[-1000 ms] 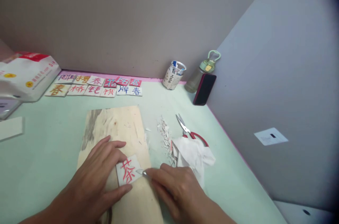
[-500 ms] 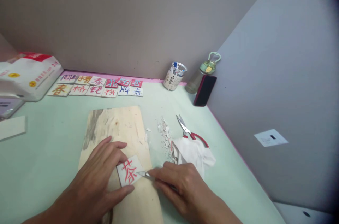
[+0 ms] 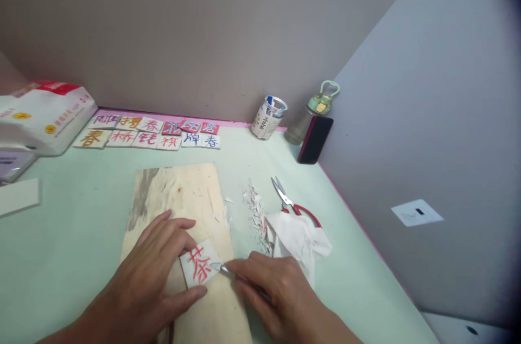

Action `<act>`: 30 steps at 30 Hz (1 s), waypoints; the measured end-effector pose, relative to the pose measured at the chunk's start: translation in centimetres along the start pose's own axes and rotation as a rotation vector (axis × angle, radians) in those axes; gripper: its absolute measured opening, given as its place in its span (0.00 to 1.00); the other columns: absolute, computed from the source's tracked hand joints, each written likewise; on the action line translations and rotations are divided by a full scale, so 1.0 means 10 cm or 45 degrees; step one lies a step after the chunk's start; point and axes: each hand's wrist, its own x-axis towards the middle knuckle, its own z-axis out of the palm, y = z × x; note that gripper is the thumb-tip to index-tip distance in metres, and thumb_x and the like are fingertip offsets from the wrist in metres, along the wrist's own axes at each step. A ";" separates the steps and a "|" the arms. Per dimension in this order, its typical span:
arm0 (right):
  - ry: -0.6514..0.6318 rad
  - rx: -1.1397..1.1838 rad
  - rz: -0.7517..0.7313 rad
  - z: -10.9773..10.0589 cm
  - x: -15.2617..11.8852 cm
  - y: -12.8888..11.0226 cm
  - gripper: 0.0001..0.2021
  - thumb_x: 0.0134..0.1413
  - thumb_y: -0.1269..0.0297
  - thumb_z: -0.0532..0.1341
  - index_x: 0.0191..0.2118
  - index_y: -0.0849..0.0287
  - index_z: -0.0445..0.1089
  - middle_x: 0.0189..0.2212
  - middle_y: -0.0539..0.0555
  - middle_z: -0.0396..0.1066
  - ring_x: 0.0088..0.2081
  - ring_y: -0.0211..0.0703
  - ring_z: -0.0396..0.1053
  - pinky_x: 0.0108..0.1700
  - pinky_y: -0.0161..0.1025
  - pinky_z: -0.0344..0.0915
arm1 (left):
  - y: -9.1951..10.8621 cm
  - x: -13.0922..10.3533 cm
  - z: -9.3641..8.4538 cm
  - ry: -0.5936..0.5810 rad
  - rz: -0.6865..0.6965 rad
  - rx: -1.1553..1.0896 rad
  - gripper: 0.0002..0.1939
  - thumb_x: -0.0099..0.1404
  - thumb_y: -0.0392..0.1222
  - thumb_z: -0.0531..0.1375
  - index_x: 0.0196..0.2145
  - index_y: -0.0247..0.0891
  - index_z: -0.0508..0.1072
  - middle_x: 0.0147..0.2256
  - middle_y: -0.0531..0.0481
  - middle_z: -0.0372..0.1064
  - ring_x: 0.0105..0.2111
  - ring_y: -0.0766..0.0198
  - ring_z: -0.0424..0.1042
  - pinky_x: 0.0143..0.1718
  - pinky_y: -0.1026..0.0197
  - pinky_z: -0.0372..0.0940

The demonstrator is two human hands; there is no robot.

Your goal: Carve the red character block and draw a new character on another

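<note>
A white square tile [image 3: 200, 263] with a red character lies tilted on a wooden board [image 3: 191, 192]. My left hand [image 3: 158, 262] grips the tile between its thumb, at the lower edge, and its fingers, at the upper left corner. In my right hand [image 3: 272, 284] is a thin metal carving knife [image 3: 223, 269], held like a pen, its tip on the right part of the red character. Shavings [image 3: 255, 214] are scattered right of the board.
Red-handled scissors [image 3: 287, 200] and a crumpled white tissue [image 3: 295, 238] lie to the right. Behind stand a can of pens [image 3: 266, 122], a bottle [image 3: 299, 121] and a phone [image 3: 315, 140]. Painted tiles [image 3: 122, 138] line the back; a white package [image 3: 52, 116] sits at left.
My right hand and the knife have shifted very slightly, the knife tip staying on the character. My left hand and the tile look almost unmoved.
</note>
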 end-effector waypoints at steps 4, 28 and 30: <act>-0.021 0.174 0.052 0.00 0.02 -0.02 0.13 0.70 0.68 0.56 0.51 0.51 0.75 0.38 0.49 0.78 0.35 0.37 0.74 0.38 0.33 0.65 | -0.01 0.00 0.01 0.009 0.016 0.015 0.18 0.64 0.50 0.66 0.45 0.46 0.64 0.50 0.46 0.70 0.61 0.47 0.65 0.66 0.41 0.57; 0.042 0.207 0.109 0.09 0.02 -0.05 0.14 0.70 0.65 0.53 0.50 0.52 0.76 0.37 0.52 0.79 0.34 0.40 0.74 0.36 0.35 0.66 | 0.03 0.02 0.02 0.036 0.060 0.037 0.20 0.61 0.49 0.69 0.42 0.44 0.62 0.45 0.49 0.67 0.59 0.52 0.64 0.71 0.50 0.41; 0.025 0.253 0.136 0.06 0.02 -0.06 0.14 0.69 0.66 0.55 0.51 0.49 0.76 0.38 0.50 0.79 0.34 0.39 0.75 0.37 0.34 0.66 | 0.03 0.02 0.03 0.048 0.050 0.037 0.21 0.60 0.49 0.70 0.42 0.44 0.62 0.44 0.49 0.68 0.58 0.51 0.65 0.70 0.49 0.43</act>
